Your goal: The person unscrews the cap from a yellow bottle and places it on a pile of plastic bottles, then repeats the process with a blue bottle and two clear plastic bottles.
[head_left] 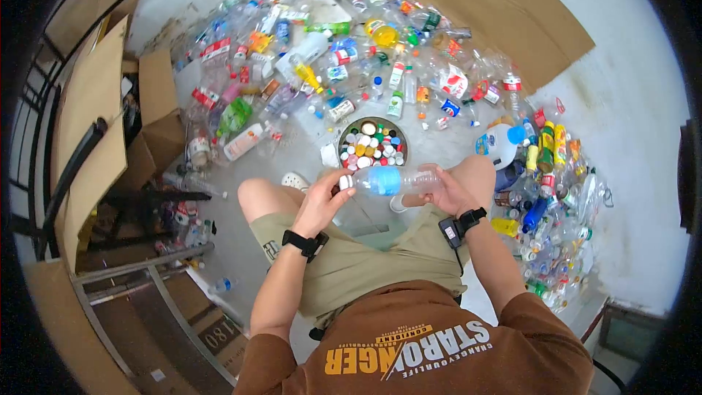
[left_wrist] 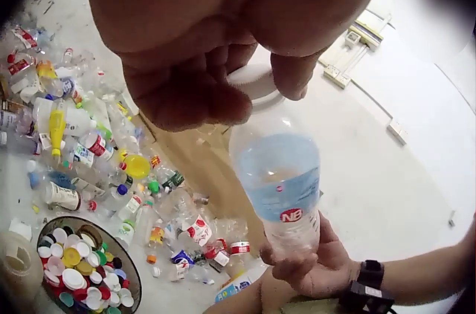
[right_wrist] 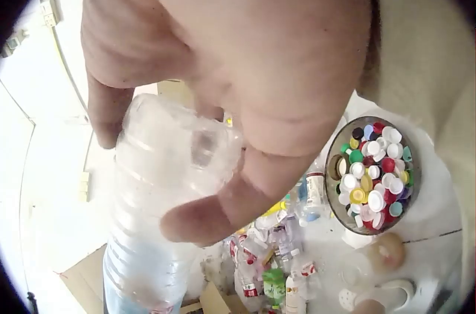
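Note:
A clear plastic bottle [head_left: 387, 181] with a light blue label lies sideways in front of the person, above the lap. At its neck end, my left hand [head_left: 325, 196] pinches the white cap [left_wrist: 254, 82] between thumb and fingers. The base end is gripped by my right hand [head_left: 451, 193], its fingers and thumb spread around the ribbed, see-through body [right_wrist: 149, 202]. Just beyond the bottle stands a round bowl [head_left: 342, 136] with loose caps in many colours [head_left: 371, 148]. Through the clear wall of the bottle nothing coloured shows inside.
A wide heap of plastic bottles [head_left: 314, 51] spreads across the floor ahead, curving round to more bottles [head_left: 545, 212] at the right. Cardboard [head_left: 482, 7] lies behind the heap. Open cardboard boxes [head_left: 157, 124] and a metal frame [head_left: 157, 260] stand at the left.

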Demonstrator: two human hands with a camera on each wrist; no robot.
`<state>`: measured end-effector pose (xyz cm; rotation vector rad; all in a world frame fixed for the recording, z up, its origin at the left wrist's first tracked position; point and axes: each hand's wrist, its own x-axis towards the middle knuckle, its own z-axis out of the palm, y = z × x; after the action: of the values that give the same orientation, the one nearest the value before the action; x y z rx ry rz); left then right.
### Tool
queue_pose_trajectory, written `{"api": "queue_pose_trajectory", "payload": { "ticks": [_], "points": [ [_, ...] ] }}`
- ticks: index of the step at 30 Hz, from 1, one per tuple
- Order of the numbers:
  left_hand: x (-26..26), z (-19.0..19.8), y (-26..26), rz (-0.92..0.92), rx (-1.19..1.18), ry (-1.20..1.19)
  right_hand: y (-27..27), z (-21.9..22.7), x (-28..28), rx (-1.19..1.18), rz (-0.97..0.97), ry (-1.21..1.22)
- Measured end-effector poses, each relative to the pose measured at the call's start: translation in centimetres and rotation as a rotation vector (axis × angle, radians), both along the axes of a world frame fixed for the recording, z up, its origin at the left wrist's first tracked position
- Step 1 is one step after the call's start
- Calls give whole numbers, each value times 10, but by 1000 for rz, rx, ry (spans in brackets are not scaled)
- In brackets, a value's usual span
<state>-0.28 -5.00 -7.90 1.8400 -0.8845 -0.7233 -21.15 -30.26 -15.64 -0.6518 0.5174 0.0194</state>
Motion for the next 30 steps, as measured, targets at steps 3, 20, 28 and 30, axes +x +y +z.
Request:
{"api": "queue_pose_trajectory", "payload": {
  "ticks": [3,20,28,30],
  "points": [
    [2,-12,8,45,29,35,10,8,9,-103,-62,-54],
    [16,-68,18,148,-38,377,9,-13,15,-331,-34,58],
    [24,-55,13,61,-58,295,0,-10,15,-133,171,170],
    [25,-46,7,90,-35,364,-8,-23,15,-39,255,213]
  ]
}}
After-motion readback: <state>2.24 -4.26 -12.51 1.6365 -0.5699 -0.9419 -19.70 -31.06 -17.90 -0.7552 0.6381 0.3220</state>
